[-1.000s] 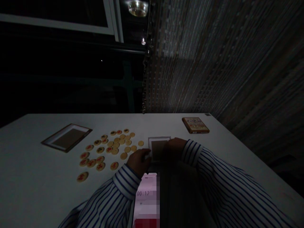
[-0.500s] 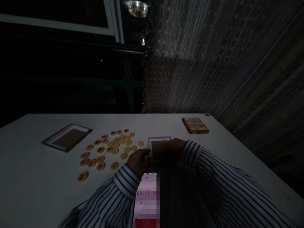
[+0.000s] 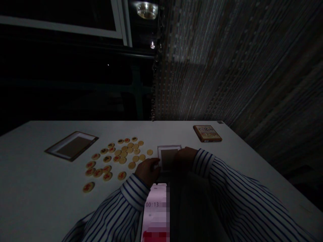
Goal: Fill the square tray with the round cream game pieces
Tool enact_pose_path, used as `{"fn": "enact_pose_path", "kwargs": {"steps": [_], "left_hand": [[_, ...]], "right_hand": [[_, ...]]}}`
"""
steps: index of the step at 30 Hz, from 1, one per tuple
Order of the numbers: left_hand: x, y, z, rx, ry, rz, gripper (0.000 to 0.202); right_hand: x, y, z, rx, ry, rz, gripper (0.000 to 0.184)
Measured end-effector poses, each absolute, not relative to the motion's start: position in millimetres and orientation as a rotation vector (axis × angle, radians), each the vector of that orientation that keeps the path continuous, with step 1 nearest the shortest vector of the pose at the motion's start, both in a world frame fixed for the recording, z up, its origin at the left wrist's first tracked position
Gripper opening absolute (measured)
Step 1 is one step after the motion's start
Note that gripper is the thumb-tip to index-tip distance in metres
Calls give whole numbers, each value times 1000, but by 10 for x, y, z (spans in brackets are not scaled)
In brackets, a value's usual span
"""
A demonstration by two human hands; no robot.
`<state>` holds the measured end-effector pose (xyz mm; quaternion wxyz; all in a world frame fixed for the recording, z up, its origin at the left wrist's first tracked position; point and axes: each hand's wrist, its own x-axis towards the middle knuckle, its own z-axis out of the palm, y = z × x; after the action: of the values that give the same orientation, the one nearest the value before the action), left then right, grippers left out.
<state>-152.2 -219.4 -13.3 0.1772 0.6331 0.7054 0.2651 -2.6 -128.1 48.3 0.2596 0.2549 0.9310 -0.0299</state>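
Observation:
My left hand closes on the left side of a small shallow box with a pale rim and a brown bottom. On the box's right side is my right hand, fingers curled over the edge and partly lost in the dark. Left of the box, round wooden Chinese chess pieces lie loose on the table; some show red or dark characters, others plain faces. A single plain piece rests nearest the box.
A second shallow box part lies on the white table at the left. Toward the back right is a flat box with a printed cover. A lit phone showing a timer is below my hands. Behind the table hangs a string curtain.
Almost nothing differs. Both hands keep their places at the box, and the view has shifted very slightly.

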Motion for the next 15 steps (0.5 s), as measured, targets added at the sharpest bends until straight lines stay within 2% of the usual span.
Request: {"fn": "enact_pose_path", "kwargs": {"steps": [15], "left_hand": [[-1551,-2186,-141,1808,1973,718,31]], "right_hand": [[-50,-1307,508,709,2497,-58,27]]}}
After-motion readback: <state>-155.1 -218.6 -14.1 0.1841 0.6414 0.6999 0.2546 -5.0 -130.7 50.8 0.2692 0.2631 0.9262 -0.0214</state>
